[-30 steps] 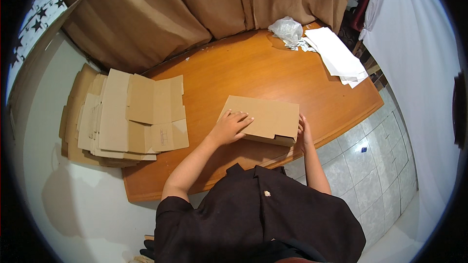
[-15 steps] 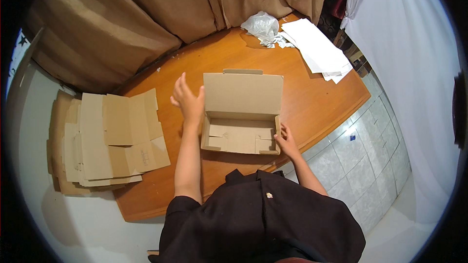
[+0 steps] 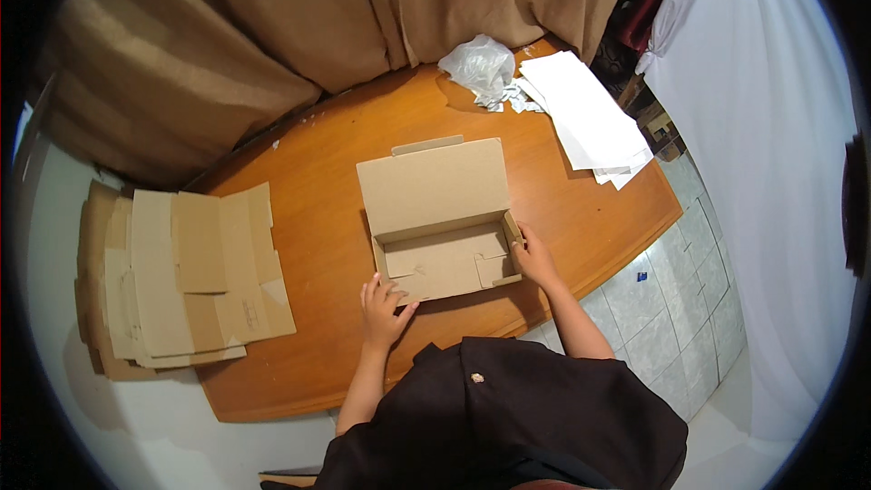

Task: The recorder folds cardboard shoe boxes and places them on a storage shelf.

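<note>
A brown cardboard box stands on the wooden table with its lid raised and leaning back. Its inside is bare apart from folded flaps on the bottom. At the right side wall, my right hand grips the box, with some fingers hidden by the wall. My left hand rests against the near left corner, fingers apart and thumb spread to the right.
Flattened cardboard sheets lie stacked at the table's left end, overhanging it. A clear plastic bag, small paper pieces and white paper sheets lie at the far right. A brown curtain borders the far edge.
My left hand has come down from beside the raised lid to the box's near left corner. The box has turned slightly, and my right hand stays on its right wall.
</note>
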